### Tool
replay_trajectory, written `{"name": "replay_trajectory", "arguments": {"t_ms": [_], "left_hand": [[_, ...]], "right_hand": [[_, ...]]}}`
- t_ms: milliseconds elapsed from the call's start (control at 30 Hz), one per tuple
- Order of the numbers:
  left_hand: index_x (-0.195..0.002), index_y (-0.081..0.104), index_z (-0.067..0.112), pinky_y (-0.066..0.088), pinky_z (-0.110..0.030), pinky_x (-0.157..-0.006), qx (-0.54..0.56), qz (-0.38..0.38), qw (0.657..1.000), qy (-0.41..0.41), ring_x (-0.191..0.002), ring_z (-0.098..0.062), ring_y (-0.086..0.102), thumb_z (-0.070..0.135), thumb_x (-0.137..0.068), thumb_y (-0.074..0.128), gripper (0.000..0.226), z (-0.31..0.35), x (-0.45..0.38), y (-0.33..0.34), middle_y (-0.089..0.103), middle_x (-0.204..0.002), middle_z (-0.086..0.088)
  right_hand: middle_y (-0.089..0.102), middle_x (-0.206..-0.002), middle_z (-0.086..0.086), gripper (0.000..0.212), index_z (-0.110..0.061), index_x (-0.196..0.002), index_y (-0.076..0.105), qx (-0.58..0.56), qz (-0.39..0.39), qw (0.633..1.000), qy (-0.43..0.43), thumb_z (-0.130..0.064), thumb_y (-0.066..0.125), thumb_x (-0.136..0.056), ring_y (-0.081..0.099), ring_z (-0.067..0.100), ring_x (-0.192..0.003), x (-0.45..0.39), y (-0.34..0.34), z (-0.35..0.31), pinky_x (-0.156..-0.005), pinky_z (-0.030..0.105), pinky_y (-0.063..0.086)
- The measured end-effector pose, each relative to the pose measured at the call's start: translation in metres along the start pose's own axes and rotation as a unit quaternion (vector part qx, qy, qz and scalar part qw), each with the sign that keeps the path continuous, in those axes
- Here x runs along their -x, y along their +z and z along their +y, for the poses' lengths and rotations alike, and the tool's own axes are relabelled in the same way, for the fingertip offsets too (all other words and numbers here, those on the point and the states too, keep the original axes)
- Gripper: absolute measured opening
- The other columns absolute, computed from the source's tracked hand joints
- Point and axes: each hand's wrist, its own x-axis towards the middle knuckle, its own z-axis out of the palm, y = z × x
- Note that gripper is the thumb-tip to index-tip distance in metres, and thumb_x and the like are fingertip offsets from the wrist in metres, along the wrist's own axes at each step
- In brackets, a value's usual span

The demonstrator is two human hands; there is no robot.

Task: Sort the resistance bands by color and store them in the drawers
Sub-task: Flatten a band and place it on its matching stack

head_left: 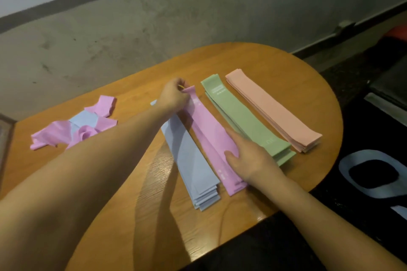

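Left hand (174, 94) reaches across to the far end of the pink stack (210, 136), fingers curled and pinching the top band's tip; fingertips hidden behind the knuckles, and a thin yellowish bit beside them is too small to identify. Right hand (248, 158) lies flat on the near half of the pink stack, fingers straight and pressing it down; the stack's near right corner is covered by the wrist.

Relative to the pink stack: blue stack (193, 167) touching its left side, far end hidden under the left forearm; green stack (244, 116) just right, peach stack (275, 110) beyond that. Unsorted heap of pink and blue bands (81, 125) well to the left, partly cut off by the forearm. All on a wooden table (308, 77). Print on the bands unreadable. No drawers visible.
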Motion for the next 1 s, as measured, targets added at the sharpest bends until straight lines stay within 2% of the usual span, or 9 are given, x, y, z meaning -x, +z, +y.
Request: {"name": "replay_trajectory", "arguments": {"t_ms": [67,133,300,400,500,667,833,1000], "left_hand": [[-0.104,0.059,0.019,0.058,-0.038,-0.067,-0.069,-0.012,0.997,0.029,-0.074,-0.021,0.062,0.002,-0.088,0.055,0.024,-0.002,-0.002,0.004,0.060,-0.083,0.002],[-0.108,0.059,0.023,0.058,-0.040,-0.075,-0.119,-0.012,0.991,0.057,-0.086,-0.024,0.064,0.007,-0.088,0.055,0.026,-0.004,-0.006,0.007,0.061,-0.086,0.005],[-0.116,0.060,0.027,0.056,-0.043,-0.083,-0.220,-0.014,0.970,0.100,-0.097,-0.027,0.063,0.028,-0.097,0.054,0.020,-0.011,-0.009,0.011,0.066,-0.100,0.001],[-0.117,0.062,0.024,0.053,-0.042,-0.082,-0.286,0.017,0.944,0.165,-0.101,-0.029,0.062,0.028,-0.097,0.053,0.023,-0.015,-0.009,0.013,0.070,-0.110,-0.004],[-0.118,0.063,0.023,0.046,-0.040,-0.086,-0.333,0.043,0.921,0.197,-0.107,-0.028,0.056,0.033,-0.100,0.051,0.023,-0.014,-0.009,0.015,0.064,-0.119,-0.004],[-0.121,0.061,0.026,0.039,-0.040,-0.095,-0.316,0.074,0.924,0.200,-0.121,-0.027,0.049,0.026,-0.098,0.059,0.024,-0.011,0.001,0.011,0.056,-0.134,-0.004],[-0.119,0.063,0.025,0.040,-0.039,-0.095,-0.283,0.080,0.931,0.215,-0.118,-0.025,0.051,0.026,-0.093,0.063,0.026,-0.012,0.023,-0.006,0.057,-0.129,-0.002],[-0.115,0.065,0.024,0.042,-0.042,-0.092,-0.257,0.091,0.936,0.224,-0.115,-0.026,0.052,0.027,-0.092,0.063,0.024,-0.030,0.046,-0.028,0.059,-0.123,-0.002]], "right_hand": [[0.047,-0.152,0.007,0.063,-0.027,-0.159,0.022,0.031,-0.012,0.999,0.001,-0.029,0.049,-0.102,0.050,0.033,-0.131,0.000,0.002,0.001,-0.105,0.036,0.040],[0.045,-0.153,0.005,0.061,-0.027,-0.159,0.022,0.054,-0.030,0.998,0.003,-0.030,0.047,-0.103,0.048,0.029,-0.133,0.001,0.004,0.003,-0.106,0.034,0.038],[0.044,-0.151,0.001,0.053,-0.027,-0.156,0.032,0.084,-0.036,0.996,0.016,-0.033,0.042,-0.104,0.050,0.027,-0.130,0.004,0.009,0.009,-0.105,0.033,0.039],[0.043,-0.149,0.003,0.052,-0.028,-0.155,0.032,0.120,-0.037,0.992,0.019,-0.037,0.039,-0.105,0.055,0.032,-0.122,0.008,0.011,0.009,-0.101,0.037,0.046],[0.039,-0.143,0.007,0.053,-0.028,-0.155,0.030,0.156,-0.040,0.987,0.028,-0.040,0.039,-0.104,0.059,0.034,-0.114,0.011,0.009,0.006,-0.095,0.039,0.050],[0.033,-0.134,0.005,0.048,-0.031,-0.148,0.035,0.198,-0.005,0.980,0.018,-0.041,0.043,-0.102,0.062,0.027,-0.103,0.024,0.000,-0.003,-0.084,0.037,0.052],[0.035,-0.133,0.003,0.043,-0.034,-0.144,0.036,0.233,0.031,0.972,0.006,-0.042,0.043,-0.102,0.058,0.022,-0.101,0.037,-0.009,-0.013,-0.074,0.033,0.051],[0.036,-0.134,0.003,0.046,-0.034,-0.147,0.034,0.233,0.055,0.971,-0.010,-0.045,0.041,-0.103,0.062,0.022,-0.100,0.042,-0.012,-0.026,-0.077,0.034,0.054]]}}
